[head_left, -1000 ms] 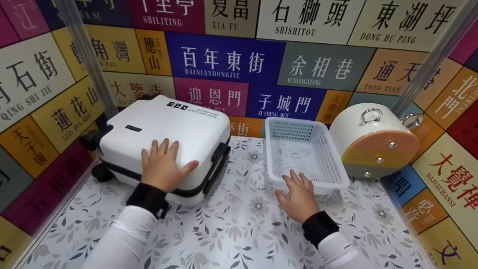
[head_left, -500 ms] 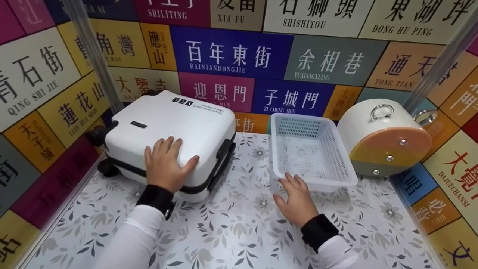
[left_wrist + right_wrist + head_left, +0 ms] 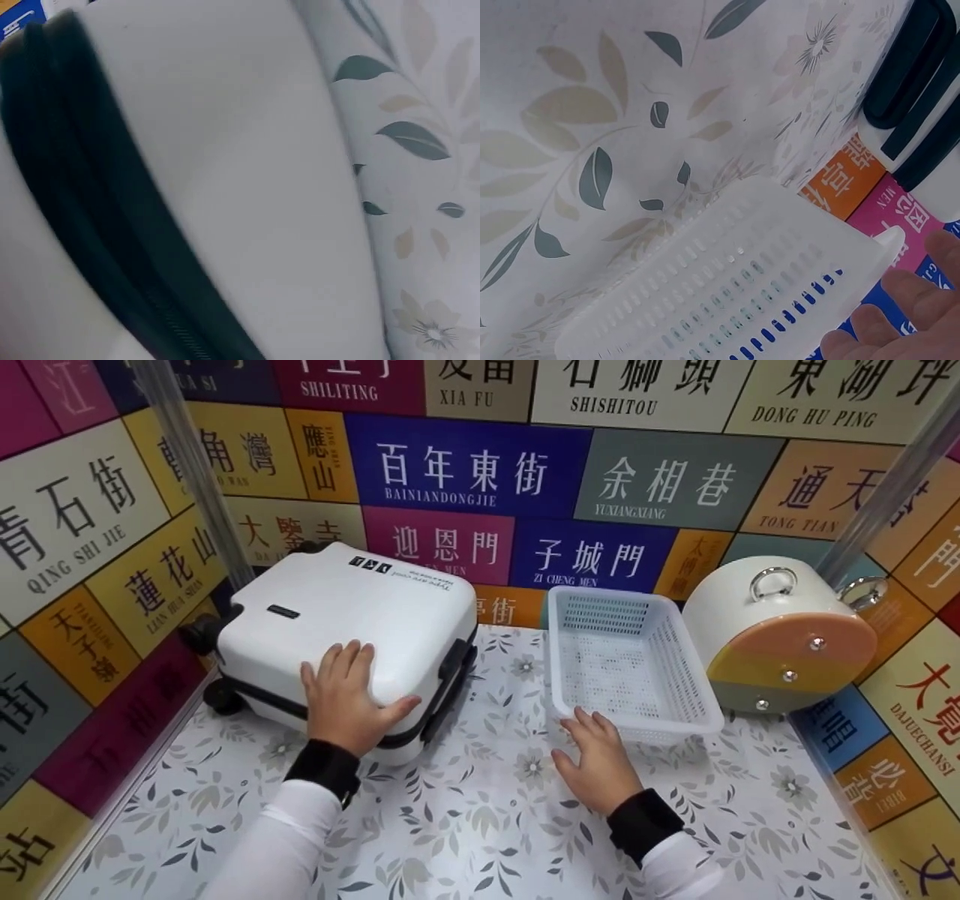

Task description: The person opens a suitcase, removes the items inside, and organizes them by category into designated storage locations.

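Note:
A white hard-shell suitcase [image 3: 390, 607] lies flat on the left, its wheels pointing left and a dark zip band round its side. My left hand [image 3: 346, 701] rests on its near top edge, fingers spread and thumb out to the right. In the left wrist view the suitcase's dark zip band [image 3: 120, 187] and white side fill most of the picture. To the right, a white perforated plastic basket [image 3: 559, 660] stands with nothing in it. My right hand [image 3: 600, 765] is at its near left corner, fingers extended with the tips right at the rim; some fingers [image 3: 922, 292] show in the right wrist view.
A cream rounded case [image 3: 750, 600] with a striped front, knobs and ring handles stands right of the basket. Walls of coloured sign panels [image 3: 472, 461] enclose the back and sides, with clear posts at the corners. Floral cloth [image 3: 480, 825] covers the table.
My left hand has shifted slightly right along the suitcase's edge. The right fingertips have come to the basket's rim. The head view has turned slightly; suitcase and basket show no clear shift.

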A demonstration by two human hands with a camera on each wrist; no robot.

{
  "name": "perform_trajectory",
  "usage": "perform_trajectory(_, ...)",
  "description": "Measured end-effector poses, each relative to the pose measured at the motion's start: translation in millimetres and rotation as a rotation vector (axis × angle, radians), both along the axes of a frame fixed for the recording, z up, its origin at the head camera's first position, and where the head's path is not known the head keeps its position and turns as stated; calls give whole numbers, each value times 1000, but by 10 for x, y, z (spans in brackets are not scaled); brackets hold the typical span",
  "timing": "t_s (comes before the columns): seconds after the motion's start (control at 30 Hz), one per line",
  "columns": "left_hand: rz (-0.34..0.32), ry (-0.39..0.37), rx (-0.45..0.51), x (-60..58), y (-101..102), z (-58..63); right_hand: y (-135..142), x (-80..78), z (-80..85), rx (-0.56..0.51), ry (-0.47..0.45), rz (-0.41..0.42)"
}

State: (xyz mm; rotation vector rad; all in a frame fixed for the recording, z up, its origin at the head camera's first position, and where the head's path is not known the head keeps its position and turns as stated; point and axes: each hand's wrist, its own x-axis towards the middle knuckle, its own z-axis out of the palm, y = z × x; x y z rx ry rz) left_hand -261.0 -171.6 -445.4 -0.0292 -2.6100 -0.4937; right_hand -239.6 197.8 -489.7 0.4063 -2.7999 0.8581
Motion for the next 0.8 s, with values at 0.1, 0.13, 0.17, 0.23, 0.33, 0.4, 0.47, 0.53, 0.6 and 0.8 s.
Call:
perform_trajectory(0.1, 2, 15, 3, -1, 15, -7, 0, 4, 12, -2, -5, 3)
perform_trajectory(0.13, 4, 16, 3, 0, 19, -8, 1, 7, 15, -2, -7, 4)
perform_trajectory(0.17, 6, 18, 0, 1, 23, -12, 3, 11, 18, -2, -8, 5)
perform_trajectory(0.23, 11, 9, -8, 5, 34, -15, 7, 19, 25, -4, -8, 7)
perform_trajectory(0.33, 15, -4, -18, 14, 50, -18, 13, 29, 36, -3, -7, 8)
perform_trajectory(0.4, 19, -11, -23, 16, 57, -20, 10, 28, 43, 0, -3, 11)
perform_trajectory(0.47, 23, -9, -29, 14, 68, -19, 7, 28, 50, 2, 3, 17)
perform_trajectory(0.53, 28, -6, -35, 12, 84, -17, 1, 28, 59, 2, 5, 22)
perform_trajectory(0.6, 34, 0, -40, 14, 104, -17, -7, 30, 66, 0, 7, 26)
perform_trajectory(0.8, 51, 9, -35, 51, 160, -25, -52, 35, 82, 2, 5, 33)
